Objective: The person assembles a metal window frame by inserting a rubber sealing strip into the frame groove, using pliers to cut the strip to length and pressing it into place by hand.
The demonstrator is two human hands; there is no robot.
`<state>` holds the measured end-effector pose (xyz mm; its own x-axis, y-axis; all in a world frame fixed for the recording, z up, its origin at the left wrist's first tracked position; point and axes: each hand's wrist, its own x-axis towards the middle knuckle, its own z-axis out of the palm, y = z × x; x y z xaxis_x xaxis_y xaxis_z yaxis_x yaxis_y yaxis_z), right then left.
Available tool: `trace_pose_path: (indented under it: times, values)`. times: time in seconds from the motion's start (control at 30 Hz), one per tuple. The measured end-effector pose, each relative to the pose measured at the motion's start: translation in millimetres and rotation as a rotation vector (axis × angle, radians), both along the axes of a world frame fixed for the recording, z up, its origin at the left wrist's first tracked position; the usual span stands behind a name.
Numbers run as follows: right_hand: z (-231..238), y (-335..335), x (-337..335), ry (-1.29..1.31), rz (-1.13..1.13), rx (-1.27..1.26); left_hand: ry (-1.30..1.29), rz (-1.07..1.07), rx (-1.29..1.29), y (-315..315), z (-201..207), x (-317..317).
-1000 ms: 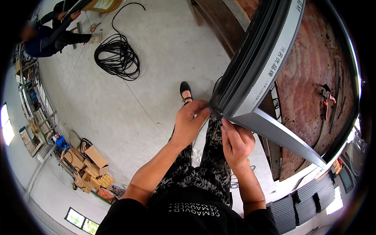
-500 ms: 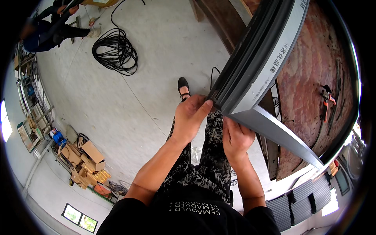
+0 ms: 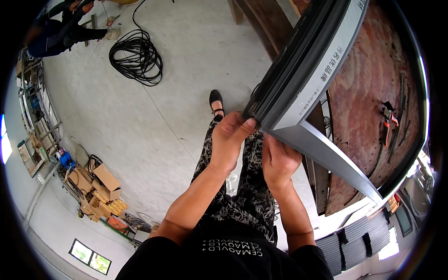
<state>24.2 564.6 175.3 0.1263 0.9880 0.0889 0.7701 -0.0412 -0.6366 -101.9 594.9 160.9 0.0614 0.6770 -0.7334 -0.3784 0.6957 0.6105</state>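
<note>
A grey metal frame [image 3: 322, 79] with a mitred corner juts over the bench edge in front of me. Black grooved strips [image 3: 284, 70] run along its left side. My left hand [image 3: 227, 142] is closed on the frame's near left corner, its thumb pressed on top of the dark edge and its fingers partly hidden. Just right of it, my right hand [image 3: 281, 164] is curled closed against the underside of the same corner. The frame hides its fingertips, so I cannot see what they pinch.
A reddish-brown board [image 3: 357, 112] forms the bench top, with red-handled pliers [image 3: 388, 123] and loose black strips on it. A coiled black cable [image 3: 136, 58] lies on the floor. Cardboard boxes [image 3: 107, 177] stand at the left. Another person [image 3: 60, 35] sits at the far left.
Both hands keep their places at the frame's corner, with only a slight shift of the fingers. The whole view has moved a little.
</note>
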Motion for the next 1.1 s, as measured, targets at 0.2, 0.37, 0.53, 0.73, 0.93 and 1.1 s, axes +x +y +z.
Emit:
trace_pose_path:
  times: [0.2, 0.37, 0.53, 0.73, 0.93, 1.1]
  values:
    - [-2.7, 1.5, -0.9, 0.006, -0.01, 0.062, -0.051, 0.043, -0.031, -6.2, 4.8, 12.5]
    - [2.2, -6.2, 4.5, -0.048, 0.053, -0.034, -0.043, 0.084, -0.042, -3.7, 8.3, 18.3]
    - [13.0, -64.3, 38.6, -0.182, 0.076, -0.278, -0.079, 0.134, -0.113, -8.9, 6.8, 18.3]
    - [59.7, -131.7, 134.0, -0.443, -0.311, -0.323, -0.102, 0.114, -0.134, -5.2, 7.8, 16.2]
    - [53.5, -108.3, 153.2, -0.789, -0.181, -0.016, -0.156, -0.037, -0.167, 2.7, 5.8, 5.7]
    - [87.2, -71.3, 168.5, -0.671, -0.253, -0.371, -0.133, -0.05, -0.18, 1.2, -1.1, 3.8]
